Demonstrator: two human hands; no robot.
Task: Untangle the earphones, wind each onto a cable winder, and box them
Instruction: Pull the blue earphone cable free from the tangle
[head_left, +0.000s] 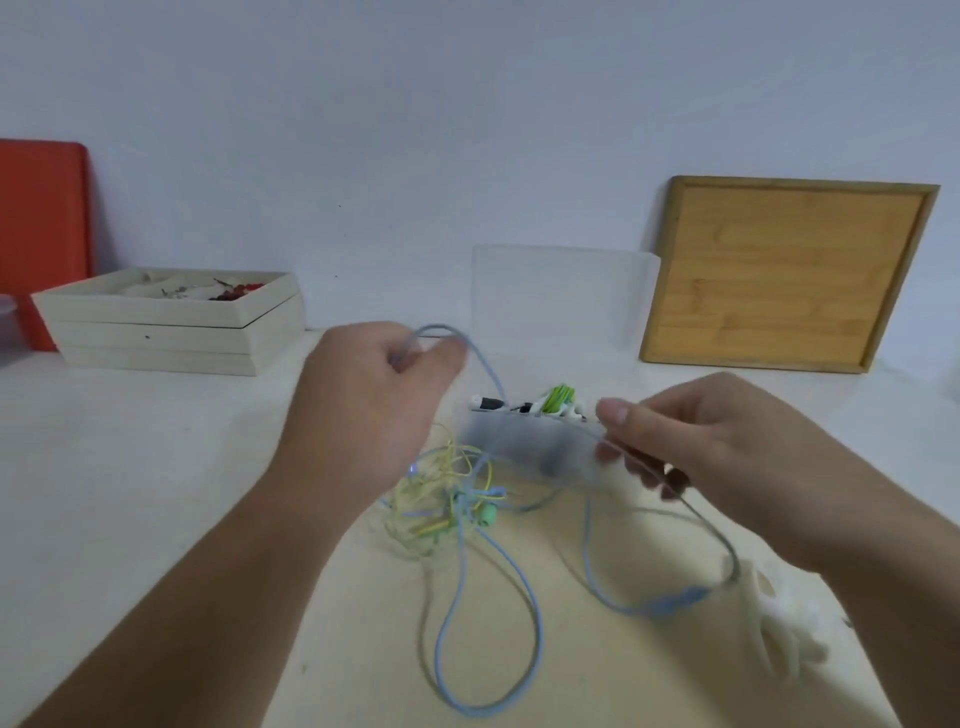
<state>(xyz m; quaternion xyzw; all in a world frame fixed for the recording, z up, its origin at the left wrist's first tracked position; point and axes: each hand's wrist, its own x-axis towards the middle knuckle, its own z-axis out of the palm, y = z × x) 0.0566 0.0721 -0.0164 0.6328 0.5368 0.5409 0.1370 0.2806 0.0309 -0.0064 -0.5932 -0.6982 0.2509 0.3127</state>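
Earphone cable, light blue, held above pale table.
Left grip curled round it; right grip pinching it; yellow cable tangle beneath.

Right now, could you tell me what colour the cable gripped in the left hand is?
The thin earphone cable is light blue, shown in head view.

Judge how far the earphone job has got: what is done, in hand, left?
Done: some earphones already sit in the clear box. In hand: the left hand and right hand both hold the blue cable, tangled with the yellow cable. Left: freeing, winding and boxing both.
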